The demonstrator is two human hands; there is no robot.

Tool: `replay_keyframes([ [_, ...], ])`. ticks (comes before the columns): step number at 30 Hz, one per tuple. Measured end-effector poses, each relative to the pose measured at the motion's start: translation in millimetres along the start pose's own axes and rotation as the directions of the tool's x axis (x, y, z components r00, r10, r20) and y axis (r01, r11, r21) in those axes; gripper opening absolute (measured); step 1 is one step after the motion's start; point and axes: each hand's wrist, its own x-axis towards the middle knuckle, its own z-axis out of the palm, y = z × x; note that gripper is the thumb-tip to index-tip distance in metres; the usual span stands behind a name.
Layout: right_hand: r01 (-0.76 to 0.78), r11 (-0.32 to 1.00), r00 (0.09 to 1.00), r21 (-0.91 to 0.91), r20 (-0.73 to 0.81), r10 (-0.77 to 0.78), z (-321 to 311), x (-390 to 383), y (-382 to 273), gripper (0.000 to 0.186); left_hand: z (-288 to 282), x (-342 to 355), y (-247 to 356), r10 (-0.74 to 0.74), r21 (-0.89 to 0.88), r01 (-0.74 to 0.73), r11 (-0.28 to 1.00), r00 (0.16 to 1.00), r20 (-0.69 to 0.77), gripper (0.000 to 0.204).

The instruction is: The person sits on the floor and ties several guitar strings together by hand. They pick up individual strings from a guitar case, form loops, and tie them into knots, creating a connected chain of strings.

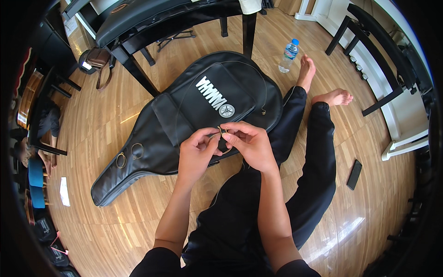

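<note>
Over the near edge of a black guitar gig bag (217,74), my left hand (196,150) and my right hand (251,144) meet with fingertips pinched. Between them is a thin brass-coloured guitar string (219,130), bent into small loops; part of it is hidden behind my fingers. A long, thin string runs in a wide arc over the bag's body, its curled end (263,112) lying at the right. Two more coiled strings rest on the bag's narrow part: one golden coil (121,160) and one darker coil (137,151).
My outstretched legs (309,171) lie right of the bag. A water bottle (289,56) stands beyond my feet, and a phone (354,175) lies on the wooden floor. A black bench (180,23) is behind the bag. Another person's bare feet (50,161) show far left.
</note>
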Motion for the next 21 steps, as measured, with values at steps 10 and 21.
replay_keyframes([
  [10, 0.02, 0.999, 0.986, 0.039, -0.167, -0.013, -9.8, 4.6, 1.2, 0.024, -11.0, -0.6, 7.4, -0.116, -0.467, 0.198, 0.862, 0.973, 0.198, 0.055],
  [21, 0.0, 0.984, 0.968, 0.176, -0.248, 0.045, -4.3, 5.2, -0.3, 0.023, -16.9, -0.4, -27.4, 0.175, -0.681, 0.167, 0.713, 0.898, 0.403, 0.04],
])
